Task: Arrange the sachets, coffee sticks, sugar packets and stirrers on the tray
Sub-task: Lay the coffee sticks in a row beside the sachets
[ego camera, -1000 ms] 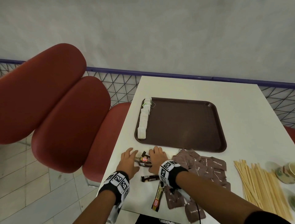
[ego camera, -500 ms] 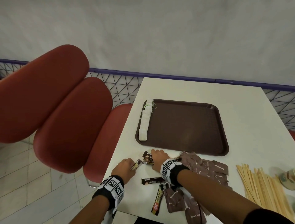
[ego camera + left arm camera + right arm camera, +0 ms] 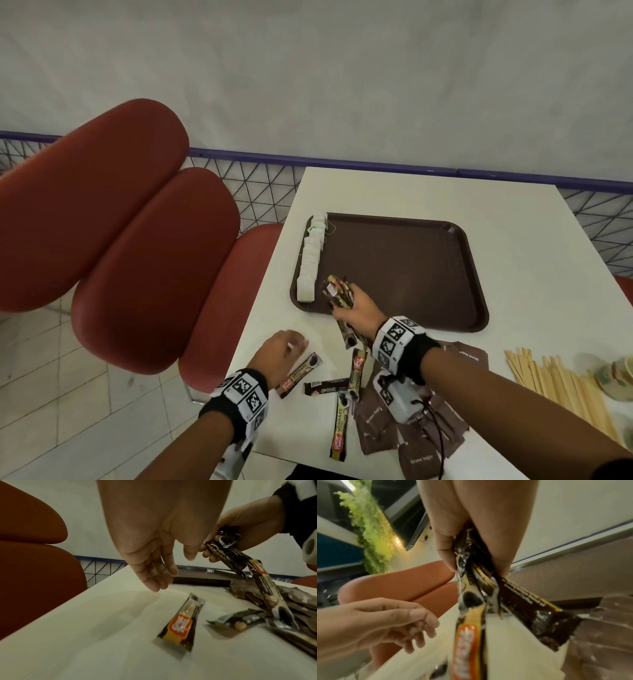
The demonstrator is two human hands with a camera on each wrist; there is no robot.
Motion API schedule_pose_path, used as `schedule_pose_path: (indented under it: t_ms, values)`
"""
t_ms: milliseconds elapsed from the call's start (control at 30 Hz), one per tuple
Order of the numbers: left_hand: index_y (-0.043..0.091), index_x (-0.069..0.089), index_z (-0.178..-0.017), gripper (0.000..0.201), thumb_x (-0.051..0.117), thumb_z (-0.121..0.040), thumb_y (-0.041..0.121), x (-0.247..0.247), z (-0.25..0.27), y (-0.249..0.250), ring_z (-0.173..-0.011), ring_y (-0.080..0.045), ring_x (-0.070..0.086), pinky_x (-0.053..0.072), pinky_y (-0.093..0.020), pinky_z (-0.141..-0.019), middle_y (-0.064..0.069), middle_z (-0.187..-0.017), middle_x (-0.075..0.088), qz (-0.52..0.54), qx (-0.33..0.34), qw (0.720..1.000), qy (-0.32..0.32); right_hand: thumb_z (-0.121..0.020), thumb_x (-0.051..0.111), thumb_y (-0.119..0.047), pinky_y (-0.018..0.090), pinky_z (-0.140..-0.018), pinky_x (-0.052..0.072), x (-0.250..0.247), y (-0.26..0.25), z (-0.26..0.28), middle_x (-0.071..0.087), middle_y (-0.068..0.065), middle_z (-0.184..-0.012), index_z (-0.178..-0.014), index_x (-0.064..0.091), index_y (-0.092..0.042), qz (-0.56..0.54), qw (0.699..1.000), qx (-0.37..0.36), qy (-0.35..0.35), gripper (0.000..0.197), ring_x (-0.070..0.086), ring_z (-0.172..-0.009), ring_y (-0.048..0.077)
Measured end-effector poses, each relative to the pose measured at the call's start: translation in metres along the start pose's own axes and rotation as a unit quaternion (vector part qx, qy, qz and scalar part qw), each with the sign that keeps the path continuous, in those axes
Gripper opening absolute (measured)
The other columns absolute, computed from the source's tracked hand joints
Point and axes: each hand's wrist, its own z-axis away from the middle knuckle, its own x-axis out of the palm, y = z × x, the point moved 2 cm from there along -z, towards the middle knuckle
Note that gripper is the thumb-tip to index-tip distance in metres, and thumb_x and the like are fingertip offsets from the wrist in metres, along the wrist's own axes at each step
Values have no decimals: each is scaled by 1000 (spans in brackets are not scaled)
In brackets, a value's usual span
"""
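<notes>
While the right hand (image 3: 356,305) pinches a small bundle of coffee sticks (image 3: 337,291) near their ends, just over the lower left corner of the tray (image 3: 411,267), the sticks fan out loosely; they look light, thin and glossy, likely slippery, so a firmer hold at mid-length would probably keep them together. White sachets (image 3: 310,263) line the tray's left edge. Lower in the frame, more sticks (image 3: 299,375) lie on the desk (image 3: 428,198) beside the left hand (image 3: 281,353), which hangs open, holding nothing. Brown sugar packets (image 3: 373,425) and wooden stirrers (image 3: 561,387) wait lower right.
</notes>
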Motion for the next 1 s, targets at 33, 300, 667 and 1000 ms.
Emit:
schedule_pose_path:
  t_ms: [33, 300, 667, 1000]
  values:
    - [14, 57, -119, 34, 42, -97, 35, -3, -3, 5, -99, -14, 55, 41, -22, -88, -3, -116, 59, 17, 8, 1000, 14, -78, 62, -3, 28, -79, 41, -4, -3, 1, 56, -2, -86, -100, 50, -15, -35, 999, 2, 19, 28, 54, -83, 14]
    - [19, 40, -137, 51, 40, -93, 46, 14, -12, 54, -113, -17, 54, 45, -38, -101, -3, -123, 56, 172, 39, 983, -48, -77, 57, 6, 27, -71, 45, -11, -16, 6, 56, 1, -82, -96, 55, -13, -228, 970, 18, 85, 27, 55, -78, 16]
    - [10, 60, -108, 71, 19, -90, 65, 25, -26, 88, -61, -17, 60, 47, -26, -53, -10, -81, 65, 440, -56, 893, -79, -80, 58, 2, 28, -62, 48, -8, -22, 14, 59, 3, -73, -87, 55, -14, -322, 943, 39, 76, 18, 60, -69, 16]
    - [8, 58, -116, 59, 29, -94, 55, 24, -32, 76, -61, -11, 55, 48, -25, -51, -6, -81, 62, 427, -69, 900, -57, -82, 60, -1, 30, -66, 51, 4, -9, 16, 64, 8, -78, -91, 60, -11, -323, 942, 68, 62, 13, 63, -73, 20]
